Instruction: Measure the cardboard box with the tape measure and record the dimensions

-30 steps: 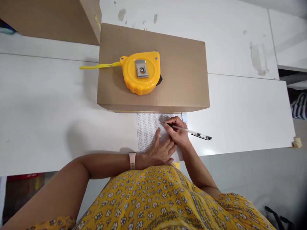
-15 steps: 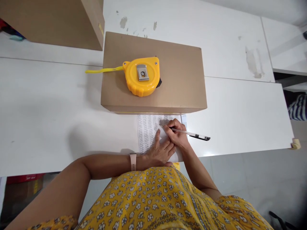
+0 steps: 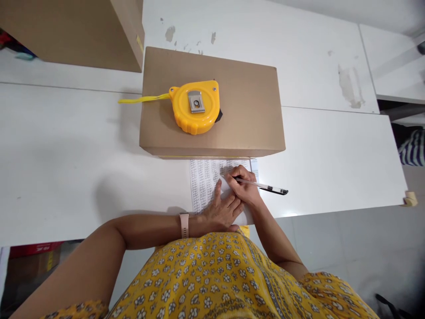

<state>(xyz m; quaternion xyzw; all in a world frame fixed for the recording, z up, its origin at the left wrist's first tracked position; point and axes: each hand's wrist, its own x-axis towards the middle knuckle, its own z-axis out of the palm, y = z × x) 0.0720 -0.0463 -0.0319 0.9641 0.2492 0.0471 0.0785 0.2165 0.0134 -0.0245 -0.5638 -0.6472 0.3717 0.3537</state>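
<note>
My right hand (image 3: 243, 185) is closed round a clear pen (image 3: 265, 187), with the tip down on a printed sheet of paper (image 3: 204, 184) at the table's near edge. My left hand (image 3: 222, 211) lies flat on the same sheet, fingers stretched out, touching the right hand. A pale watch band sits on the left wrist. Just beyond the sheet stands a closed brown cardboard box (image 3: 247, 106). On its lid lies a yellow tape measure (image 3: 195, 106) with a yellow strap trailing off to the left.
A bigger cardboard box (image 3: 76, 31) stands at the far left on the white table (image 3: 332, 150). A roll of tape (image 3: 410, 198) sits at the table's right corner. Scuffed patches mark the far tabletop. Grey floor lies to the right.
The pen and my right hand have shifted slightly left along the sheet. The view has tilted a little, so the box sits lower in the picture. My left hand stays put.
</note>
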